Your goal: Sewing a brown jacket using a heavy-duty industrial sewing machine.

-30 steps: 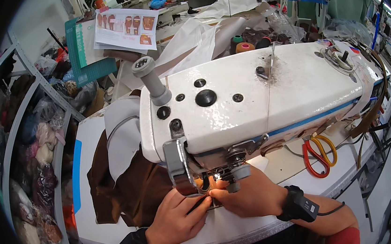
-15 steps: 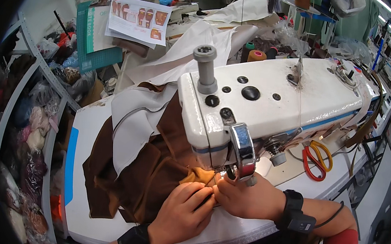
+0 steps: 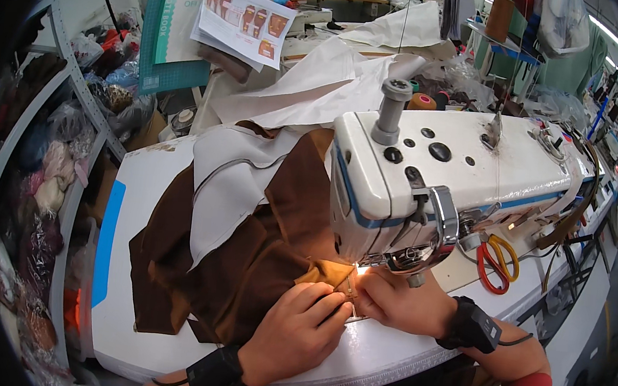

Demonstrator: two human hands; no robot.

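Brown fabric (image 3: pixel 240 290) lies in loose folds on the white sewing table, with a pale grey piece (image 3: pixel 230 178) over its upper side. Its ochre-coloured part (image 3: pixel 327 272) is turned up beside the needle area of a white sewing machine (image 3: pixel 430 167). My left hand (image 3: pixel 299 333) rests on the near edge of the fabric, its bent fingers closed on it. Close by, under the machine's head, my right hand (image 3: pixel 406 303) has its fingertips curled and pinched at the fabric's right edge. Its fingertips are partly hidden by glare from a small lamp.
Scissors (image 3: pixel 497 265) with red and yellow handles lie right of the machine head. Printed sheets (image 3: pixel 242 23) and a teal notebook (image 3: pixel 167 42) hang behind the table. A metal shelf (image 3: pixel 38 107) with bagged materials stands left. Thread spools (image 3: pixel 423 101) sit behind the machine.
The view has shifted, so the machine appears farther right. My right hand has drawn slightly away from the needle area, uncovering the fabric edge and lamp light. Both hands stay at the fabric.
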